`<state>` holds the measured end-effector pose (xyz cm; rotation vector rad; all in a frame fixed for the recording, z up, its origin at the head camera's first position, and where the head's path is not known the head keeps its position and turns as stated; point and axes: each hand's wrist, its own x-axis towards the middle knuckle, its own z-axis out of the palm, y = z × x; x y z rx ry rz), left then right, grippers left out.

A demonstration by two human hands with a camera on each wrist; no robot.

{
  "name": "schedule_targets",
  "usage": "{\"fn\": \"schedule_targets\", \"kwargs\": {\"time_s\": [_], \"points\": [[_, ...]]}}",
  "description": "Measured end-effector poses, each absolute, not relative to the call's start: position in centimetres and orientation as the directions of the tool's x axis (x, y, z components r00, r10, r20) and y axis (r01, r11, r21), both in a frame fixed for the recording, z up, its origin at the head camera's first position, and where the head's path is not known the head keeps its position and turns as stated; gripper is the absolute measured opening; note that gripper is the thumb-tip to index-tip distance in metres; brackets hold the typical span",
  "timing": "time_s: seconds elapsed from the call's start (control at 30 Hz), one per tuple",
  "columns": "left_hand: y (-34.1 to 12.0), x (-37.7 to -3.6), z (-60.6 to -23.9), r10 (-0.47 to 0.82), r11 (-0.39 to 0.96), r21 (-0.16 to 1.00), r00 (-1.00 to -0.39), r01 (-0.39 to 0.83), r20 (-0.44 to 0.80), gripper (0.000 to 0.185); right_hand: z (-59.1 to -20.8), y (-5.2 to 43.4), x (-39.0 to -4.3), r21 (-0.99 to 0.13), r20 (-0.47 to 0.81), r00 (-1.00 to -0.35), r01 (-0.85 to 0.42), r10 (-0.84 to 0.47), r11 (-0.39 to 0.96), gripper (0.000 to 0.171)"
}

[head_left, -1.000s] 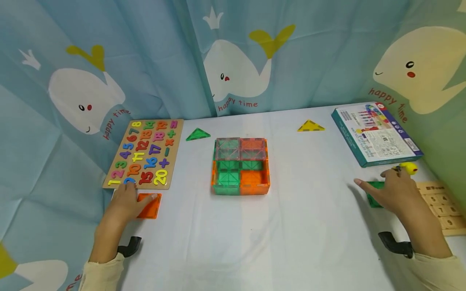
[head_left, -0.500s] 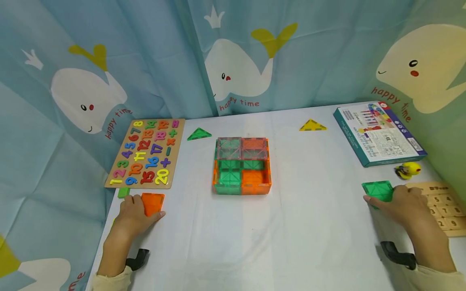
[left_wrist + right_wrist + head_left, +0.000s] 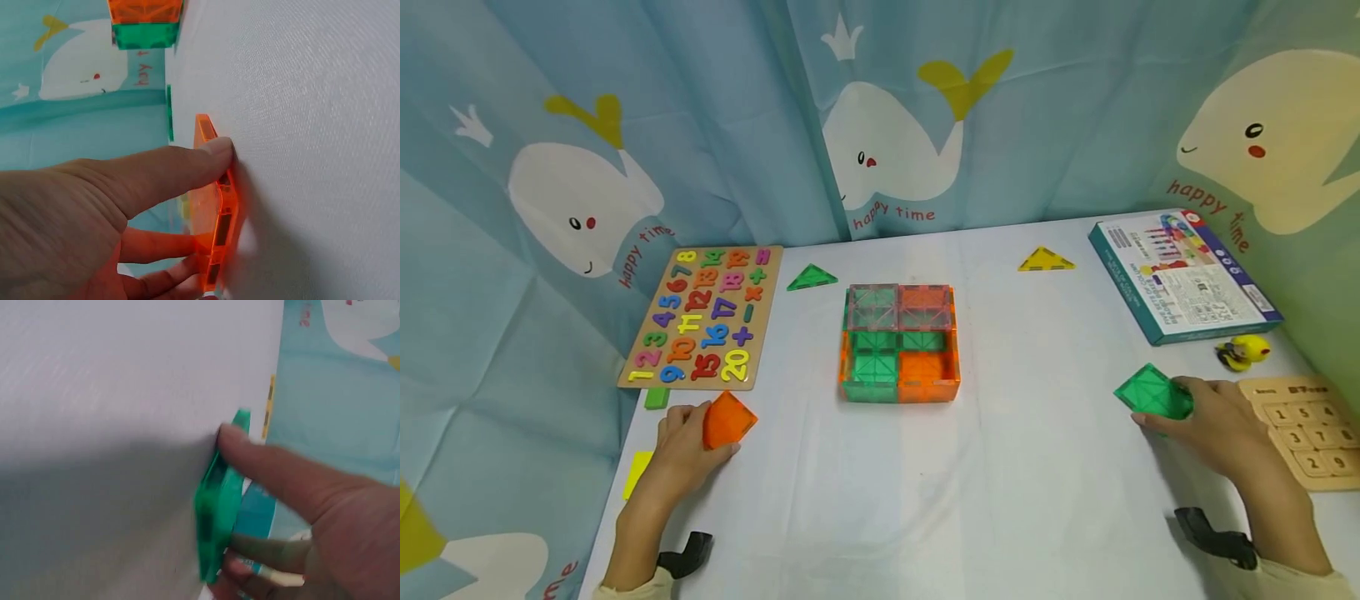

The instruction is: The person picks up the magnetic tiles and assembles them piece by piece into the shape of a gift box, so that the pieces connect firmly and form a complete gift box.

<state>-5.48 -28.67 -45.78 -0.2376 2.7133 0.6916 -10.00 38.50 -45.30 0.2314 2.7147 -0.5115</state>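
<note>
On the left of the head view, my left hand (image 3: 683,454) pinches an orange translucent square magnetic tile (image 3: 728,419) between thumb and fingers. The left wrist view shows the thumb on one edge of that tile (image 3: 215,206) and the fingertips on the opposite edge. Over at the right, my right hand (image 3: 1221,429) grips a green magnetic tile (image 3: 1153,393) the same way, and its edge (image 3: 219,500) appears in the right wrist view, tilted over the white cloth. Between the hands stands an open-fronted box of green, orange and pinkish tiles (image 3: 898,387).
A number puzzle board (image 3: 700,317) lies at the left, with a green block (image 3: 657,397) and a yellow piece (image 3: 638,472) below it. Triangle tiles, green (image 3: 812,277) and yellow (image 3: 1046,259), lie behind. At right are a boxed set (image 3: 1183,279), a bee toy (image 3: 1242,352) and a wooden number board (image 3: 1303,429).
Both hands came down onto the tiles and took hold of them. The orange tile has turned and shifted slightly right; the green one has turned and moved left, away from the wooden board.
</note>
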Motion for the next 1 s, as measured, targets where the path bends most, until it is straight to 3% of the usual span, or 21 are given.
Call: {"fn": "schedule_targets", "kwargs": {"time_s": [0.27, 0.53, 0.73, 1.0], "points": [[-28.1, -5.7, -45.0, 0.008, 0.868, 0.477, -0.957, -0.138, -0.291, 0.085, -45.4, 34.9, -10.9, -0.426, -0.302, -0.949, 0.047, -0.093, 0.904, 0.094], [-25.6, -8.5, -42.0, 0.199, 0.821, 0.565, -0.969, 0.082, -0.147, 0.079, -43.0, 30.1, -13.4, -0.477, -0.203, -0.948, -0.125, -0.247, 0.87, 0.087], [-21.8, -11.5, -39.8, 0.343, 0.785, 0.575, -0.935, 0.231, -0.094, 0.077, -40.7, 25.5, -15.0, -0.496, -0.104, -0.918, -0.285, -0.383, 0.82, 0.079], [-16.8, -14.5, -38.7, 0.532, 0.742, 0.531, -0.841, 0.41, -0.094, 0.076, -38.6, 19.9, -16.2, -0.517, -0.074, -0.845, -0.422, -0.53, 0.745, 0.072]]}}
